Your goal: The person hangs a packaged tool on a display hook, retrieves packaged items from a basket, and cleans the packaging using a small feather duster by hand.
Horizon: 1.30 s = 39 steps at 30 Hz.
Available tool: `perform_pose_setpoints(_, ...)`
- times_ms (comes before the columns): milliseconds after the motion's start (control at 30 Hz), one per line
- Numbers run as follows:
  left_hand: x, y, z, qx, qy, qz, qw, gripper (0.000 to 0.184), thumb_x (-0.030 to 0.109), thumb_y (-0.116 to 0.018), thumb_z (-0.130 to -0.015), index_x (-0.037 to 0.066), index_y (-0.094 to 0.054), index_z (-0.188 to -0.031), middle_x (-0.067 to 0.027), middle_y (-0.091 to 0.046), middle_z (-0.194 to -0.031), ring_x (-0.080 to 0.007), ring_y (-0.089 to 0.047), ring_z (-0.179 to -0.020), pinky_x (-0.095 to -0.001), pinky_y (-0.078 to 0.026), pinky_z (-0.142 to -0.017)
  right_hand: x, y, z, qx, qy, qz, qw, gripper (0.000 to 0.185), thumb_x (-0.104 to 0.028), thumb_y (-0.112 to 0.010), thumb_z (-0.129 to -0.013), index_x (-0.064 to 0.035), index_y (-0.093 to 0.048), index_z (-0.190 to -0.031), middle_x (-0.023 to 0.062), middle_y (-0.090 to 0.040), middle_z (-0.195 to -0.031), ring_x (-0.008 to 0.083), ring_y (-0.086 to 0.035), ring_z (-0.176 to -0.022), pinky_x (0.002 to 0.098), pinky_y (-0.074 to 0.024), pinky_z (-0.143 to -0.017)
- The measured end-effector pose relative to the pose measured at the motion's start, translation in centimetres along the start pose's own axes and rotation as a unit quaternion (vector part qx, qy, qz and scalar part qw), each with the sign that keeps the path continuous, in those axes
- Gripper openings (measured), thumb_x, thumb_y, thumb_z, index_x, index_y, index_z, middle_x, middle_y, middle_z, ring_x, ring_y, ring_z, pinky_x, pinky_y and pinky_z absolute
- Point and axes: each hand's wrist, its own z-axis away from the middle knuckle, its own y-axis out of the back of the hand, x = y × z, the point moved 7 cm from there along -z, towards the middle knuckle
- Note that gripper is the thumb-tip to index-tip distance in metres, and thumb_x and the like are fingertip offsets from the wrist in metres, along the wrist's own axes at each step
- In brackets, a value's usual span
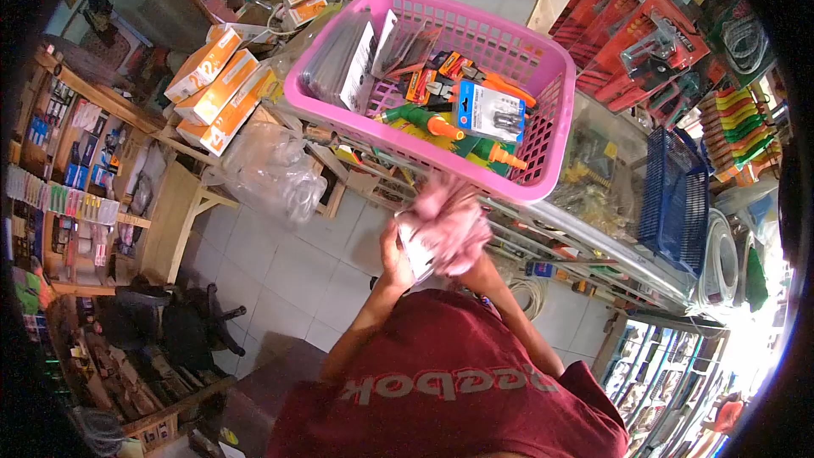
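My left hand (pixel 393 256) is closed on the edge of a flat, whitish pack (pixel 415 252); the pack's exact kind is hard to make out. A crumpled pink cloth (pixel 454 225), smeared by motion, lies against the pack and covers part of it. My right hand (pixel 471 270) is wrapped in the cloth, its fingers mostly hidden. Just beyond both hands stands a pink plastic basket (pixel 555 153). Inside it are flat packs (pixel 339 64) standing on edge, a blue-and-white blister card (pixel 490 110), orange-handled pliers (pixel 509 89) and green-and-orange nozzles (pixel 443 125).
The basket rests on a glass display counter (pixel 593 233). Orange-and-white boxes (pixel 222 89) and a clear plastic bag (pixel 275 174) are at its left. A blue basket (pixel 674 199) and hanging red tool packs (pixel 636 42) are at right. Left stand wooden shelves (pixel 153 220) and a black chair (pixel 182 322).
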Motion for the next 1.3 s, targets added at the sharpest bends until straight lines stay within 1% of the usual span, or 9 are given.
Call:
perform_pose_setpoints(333, 0.3, 0.8, -0.5, -0.093, 0.084, -0.075, 0.989, 0.052, 0.045, -0.045, -0.089, 0.004, -0.049, -0.121, -0.0097, -0.054, -0.117, -0.0157, -0.052, -0.108, -0.0325, -0.041, -0.095, 0.9, 2.8, 2.4, -0.013, 0.028, 0.112, 0.993, 0.032, -0.028, -0.069, -0.063, -0.0056, -0.064, -0.085, 0.0177, -0.064, -0.081, 0.0366, -0.061, -0.076, 0.0426, -0.0486, -0.068)
perform_pose_setpoints(467, 0.6, -0.5, 0.2, 0.026, 0.141, -0.176, 0.974, 0.042, 0.039, -0.044, -0.091, 0.006, -0.053, -0.116, -0.0037, -0.058, -0.108, -0.0144, -0.055, -0.100, -0.0300, -0.043, -0.092, 1.8, 6.0, 2.0, -0.027, -0.129, 0.103, 0.986, 0.027, -0.027, -0.067, -0.064, -0.0024, -0.064, -0.073, 0.0210, -0.062, -0.074, 0.0390, -0.060, -0.074, 0.0457, -0.0477, -0.067)
perform_pose_setpoints(500, -0.7, -0.3, -0.8, 0.024, 0.182, -0.052, 0.982, 0.041, 0.039, -0.044, -0.091, 0.006, -0.055, -0.113, -0.0026, -0.060, -0.103, -0.0141, -0.057, -0.096, -0.0293, -0.045, -0.089, 2.0, 5.8, 2.2, -0.045, -0.118, 0.113, 0.986, 0.026, -0.027, -0.066, -0.064, -0.0024, -0.064, -0.073, 0.0214, -0.062, -0.074, 0.0396, -0.060, -0.074, 0.0460, -0.0477, -0.067)
perform_pose_setpoints(667, -1.8, 2.6, -1.1, 0.025, 0.266, -0.149, 0.952, 0.051, 0.045, -0.042, -0.091, 0.002, -0.054, -0.115, -0.0074, -0.061, -0.104, -0.0165, -0.058, -0.096, -0.0314, -0.047, -0.085, 2.2, 5.7, 2.8, -0.077, -0.066, 0.201, 0.974, 0.028, -0.028, -0.063, -0.066, -0.0012, -0.062, -0.073, 0.0227, -0.060, -0.071, 0.0422, -0.058, -0.072, 0.0481, -0.0472, -0.068)
perform_pose_setpoints(800, -0.2, -0.2, -0.7, 0.048, 0.217, -0.137, 0.965, 0.051, 0.046, -0.042, -0.090, 0.004, -0.053, -0.117, -0.0069, -0.061, -0.105, -0.0161, -0.058, -0.097, -0.0312, -0.047, -0.085, 3.5, 5.7, 2.8, 0.018, -0.054, 0.164, 0.985, 0.028, -0.027, -0.063, -0.065, -0.0005, -0.062, -0.073, 0.0227, -0.060, -0.068, 0.0426, -0.058, -0.070, 0.0492, -0.0470, -0.068)
perform_pose_setpoints(967, -1.3, 3.9, -1.9, 0.062, 0.226, -0.120, 0.965, 0.048, 0.046, -0.042, -0.089, 0.006, -0.055, -0.113, -0.0051, -0.060, -0.102, -0.0162, -0.059, -0.090, -0.0322, -0.048, -0.080, 2.5, 5.3, 2.8, -0.071, -0.082, 0.199, 0.974, 0.021, -0.019, -0.064, -0.061, 0.0001, -0.063, -0.070, 0.0229, -0.060, -0.071, 0.0423, -0.058, -0.071, 0.0481, -0.0473, -0.067)
perform_pose_setpoints(1033, -0.2, 2.9, -1.9, 0.107, 0.186, -0.193, 0.958, 0.049, 0.047, -0.041, -0.089, 0.006, -0.055, -0.112, -0.0053, -0.060, -0.101, -0.0162, -0.059, -0.090, -0.0326, -0.048, -0.080, 2.8, 6.3, 2.5, 0.010, -0.092, 0.154, 0.984, 0.021, -0.020, -0.064, -0.061, -0.0010, -0.063, -0.071, 0.0227, -0.060, -0.071, 0.0412, -0.059, -0.071, 0.0476, -0.0475, -0.067)
perform_pose_setpoints(1067, -1.0, 1.2, -1.3, 0.124, 0.230, -0.049, 0.964, 0.050, 0.048, -0.040, -0.089, 0.005, -0.055, -0.112, -0.0053, -0.060, -0.101, -0.0161, -0.058, -0.091, -0.0326, -0.047, -0.081, 3.1, 6.7, 2.5, 0.050, -0.096, 0.131, 0.985, 0.021, -0.020, -0.063, -0.061, -0.0015, -0.063, -0.071, 0.0227, -0.060, -0.071, 0.0406, -0.059, -0.071, 0.0473, -0.0476, -0.067)
perform_pose_setpoints(1300, -2.6, 2.8, -2.1, -0.020, 0.240, -0.180, 0.954, 0.062, 0.045, -0.031, -0.091, -0.006, -0.050, -0.121, -0.0171, -0.059, -0.113, -0.0248, -0.060, -0.096, -0.0368, -0.047, -0.087, 1.8, 6.0, 2.9, -0.086, -0.088, 0.222, 0.967, 0.024, -0.020, -0.064, -0.058, -0.0040, -0.063, -0.075, 0.0214, -0.061, -0.072, 0.0400, -0.059, -0.072, 0.0480, -0.0482, -0.070)
